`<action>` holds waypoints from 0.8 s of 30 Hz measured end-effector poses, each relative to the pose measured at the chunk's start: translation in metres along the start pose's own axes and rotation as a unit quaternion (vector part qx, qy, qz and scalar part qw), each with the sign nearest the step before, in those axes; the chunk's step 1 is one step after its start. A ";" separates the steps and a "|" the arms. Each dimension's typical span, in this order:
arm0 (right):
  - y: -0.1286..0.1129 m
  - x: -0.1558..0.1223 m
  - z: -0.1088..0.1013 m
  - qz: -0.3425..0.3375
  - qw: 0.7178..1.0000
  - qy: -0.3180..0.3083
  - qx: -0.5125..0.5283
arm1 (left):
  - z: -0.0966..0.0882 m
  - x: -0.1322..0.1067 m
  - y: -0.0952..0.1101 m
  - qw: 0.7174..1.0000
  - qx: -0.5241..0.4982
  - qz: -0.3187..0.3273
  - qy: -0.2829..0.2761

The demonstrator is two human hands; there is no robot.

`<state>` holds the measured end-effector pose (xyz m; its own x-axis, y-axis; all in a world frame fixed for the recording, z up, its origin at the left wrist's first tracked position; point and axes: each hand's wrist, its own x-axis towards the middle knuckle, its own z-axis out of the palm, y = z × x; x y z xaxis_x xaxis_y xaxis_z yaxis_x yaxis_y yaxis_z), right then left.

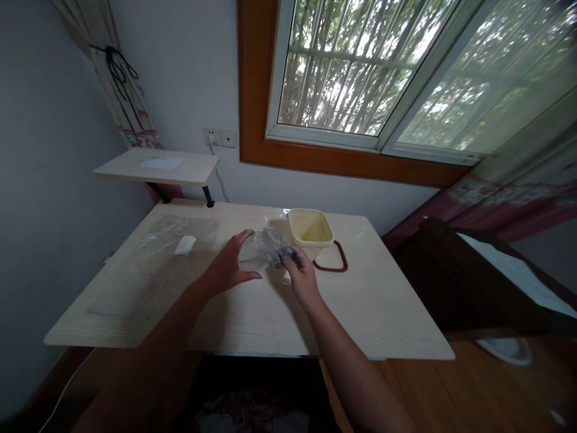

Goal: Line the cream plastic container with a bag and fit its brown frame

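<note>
A clear plastic bag (261,248) with something dark inside lies on the pale wooden table (369,300). My left hand (232,264) cups the bag's left side, fingers curved round it. On the bag's right side my right hand (301,273) pinches the dark contents. Just behind the bag stands an open cream-yellow plastic box (311,228).
A brown ring-shaped seal (336,261) lies by the box. A clear plastic sheet (157,258) with a white slip (185,245) covers the table's left. A small raised shelf (157,168) stands at the back left. A dark wooden piece of furniture (473,282) is to the right.
</note>
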<state>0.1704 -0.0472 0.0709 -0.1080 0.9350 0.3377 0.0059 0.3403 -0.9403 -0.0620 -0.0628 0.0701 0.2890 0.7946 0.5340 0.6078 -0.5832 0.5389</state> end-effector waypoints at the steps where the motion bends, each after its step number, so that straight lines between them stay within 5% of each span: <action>1: 0.002 -0.001 0.000 0.002 1.000 -0.004 0.002 | 0.005 -0.002 -0.005 0.999 0.028 -0.011 -0.016; 7: 0.016 -0.005 -0.001 0.017 0.999 -0.027 0.021 | 0.015 0.001 -0.029 0.984 0.165 -0.052 -0.043; 17: 0.027 -0.016 -0.011 0.031 0.999 -0.016 0.003 | -0.031 0.033 -0.046 0.974 0.226 0.011 0.010; 24: 0.022 -0.019 -0.019 -0.065 0.992 0.023 -0.104 | -0.040 0.040 -0.060 0.981 0.194 0.023 -0.014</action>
<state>0.1915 -0.0560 0.0447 -0.0764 0.8834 0.4623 0.1995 0.4678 -0.8610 -0.1158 -0.0027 0.0853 0.3398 0.7765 0.5307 0.8278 -0.5147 0.2232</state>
